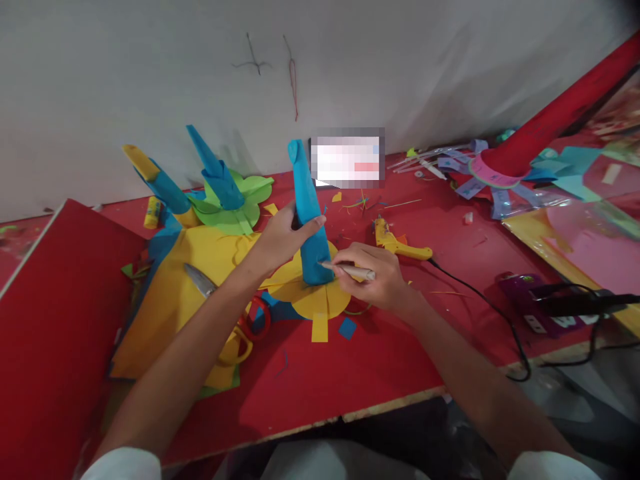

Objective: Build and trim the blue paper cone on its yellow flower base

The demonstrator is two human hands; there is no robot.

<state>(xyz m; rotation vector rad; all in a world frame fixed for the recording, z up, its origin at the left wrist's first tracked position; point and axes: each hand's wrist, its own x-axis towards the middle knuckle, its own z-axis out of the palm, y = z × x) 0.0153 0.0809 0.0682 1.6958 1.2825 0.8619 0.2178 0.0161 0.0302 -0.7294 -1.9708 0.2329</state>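
A tall blue rolled-paper cone [311,200] stands nearly upright on a yellow flower-shaped paper base [327,303]. My left hand [287,237] is wrapped round the cone at mid-height, thumb across its front. Between the fingers of my right hand [375,273] is a pale pen [356,271], its tip at the cone's lower right side. A yellow paper strip [320,328] sticks out from the base towards me. Beside the strip lies a small blue paper square [347,327]. Scissors with red and yellow handles [241,340] lie partly under my left forearm.
A yellow glue gun [400,245] with a black cord lies to the right. Yellow paper sheets [155,320] are stacked at left. Behind them stand a green paper flower with a blue cone [220,183] and a glue stick [153,212]. A red paper cone [560,107] leans at far right.
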